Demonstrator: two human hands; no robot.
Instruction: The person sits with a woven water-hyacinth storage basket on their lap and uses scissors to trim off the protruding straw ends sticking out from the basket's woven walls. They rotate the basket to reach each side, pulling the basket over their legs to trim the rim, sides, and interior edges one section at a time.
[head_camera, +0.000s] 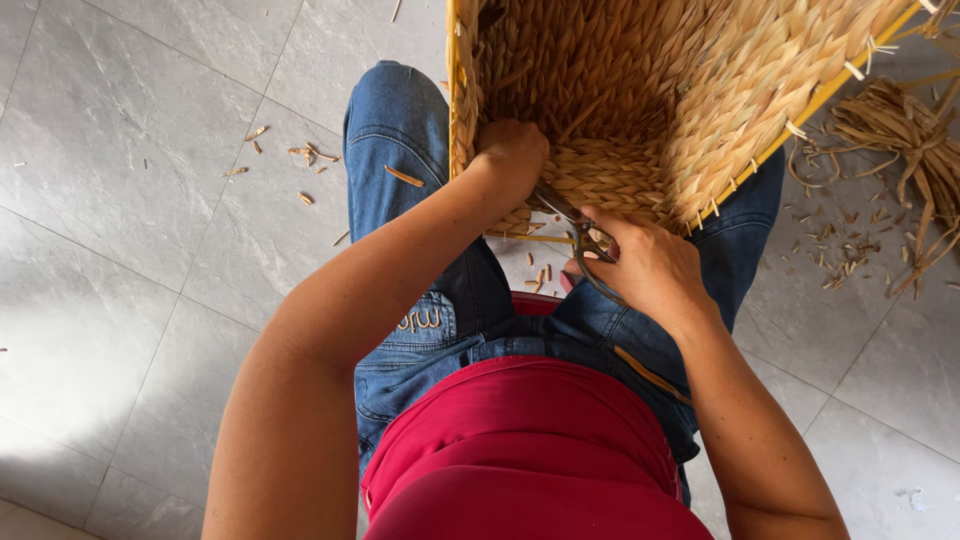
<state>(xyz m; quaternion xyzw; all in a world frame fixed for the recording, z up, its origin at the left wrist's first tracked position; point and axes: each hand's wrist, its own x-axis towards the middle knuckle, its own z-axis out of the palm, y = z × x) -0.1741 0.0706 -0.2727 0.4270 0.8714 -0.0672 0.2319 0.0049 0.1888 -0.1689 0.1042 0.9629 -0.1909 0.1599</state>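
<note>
So, left hand fingers are curled tight on the woven basket rim, right hand fingers wrapped around scissors snipping at its weave.

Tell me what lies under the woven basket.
Under the woven basket show the person's denim-clad legs, and grey floor tiles scattered with straw offcuts. The basket hides the knees and the floor directly beneath them.

Straw scraps on grey floor
</note>
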